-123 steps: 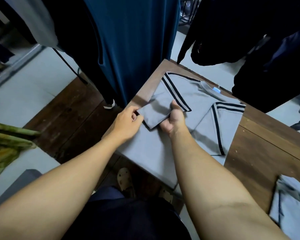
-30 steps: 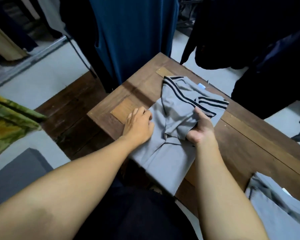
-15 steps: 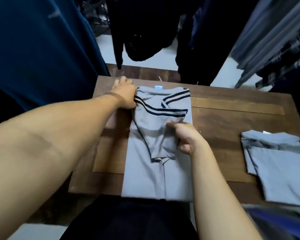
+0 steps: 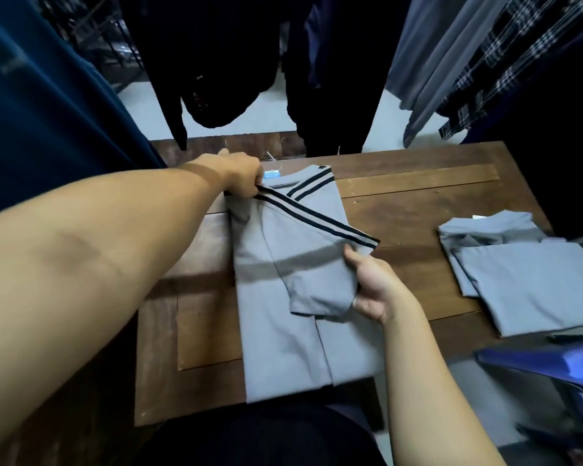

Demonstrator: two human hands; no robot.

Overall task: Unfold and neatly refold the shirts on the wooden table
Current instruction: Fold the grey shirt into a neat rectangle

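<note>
- Nearest the camera, the hem of a grey shirt [image 4: 283,338] lies at the near edge of the wooden table [image 4: 418,203]. The garment is folded into a long, narrow panel running away from the person, its two sides meeting in a line down the middle.
- At the near right, off the table, sits a blue object [image 4: 546,361], too blurred to identify.
- The right hand [image 4: 372,287] grips the shirt's right edge about halfway up. Its thumb [image 4: 352,257] presses down on top of the cloth and its fingers curl beneath, clamped on the loose end of the striped sleeve [image 4: 317,264], which is folded across the panel.
- To the right, well apart from both hands, two folded grey shirts [image 4: 525,277] lie overlapping on the table's right end.
- Farther out, the left hand [image 4: 241,178] pinches the shirt's far left shoulder, fingers closed tight on the fabric where the sleeve's twin black stripes begin. The stripes run in a diagonal line from this hand to the right one.
- A pale blue label [image 4: 271,174] shows at the collar, just beside the left hand.
- Beyond the table's far edge hang dark garments [image 4: 216,62], with a teal cloth [image 4: 48,95] at left and a plaid garment [image 4: 519,45] at upper right.
</note>
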